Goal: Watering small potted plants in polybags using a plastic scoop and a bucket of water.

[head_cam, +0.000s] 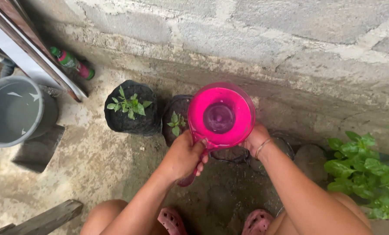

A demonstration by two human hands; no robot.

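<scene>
A bright pink plastic dipper [220,115] with a little water in it is held level in front of me, above two black grow bags. My left hand [183,156] is shut on its pink handle. My right hand [256,138], a thin bangle on the wrist, cups the bowl's right side from below. Just left of the dipper a small black grow bag [175,114] holds a tiny seedling. A larger black grow bag [131,109] with a leafy seedling stands further left.
A grey bucket of water [14,111] sits at the left on a concrete block. A green and pink bottle [72,62] lies by the block wall [268,39]. Leafy green plants [366,172] grow at right. A wooden plank [42,219] lies bottom left. My pink clogs [172,222] stand on wet concrete.
</scene>
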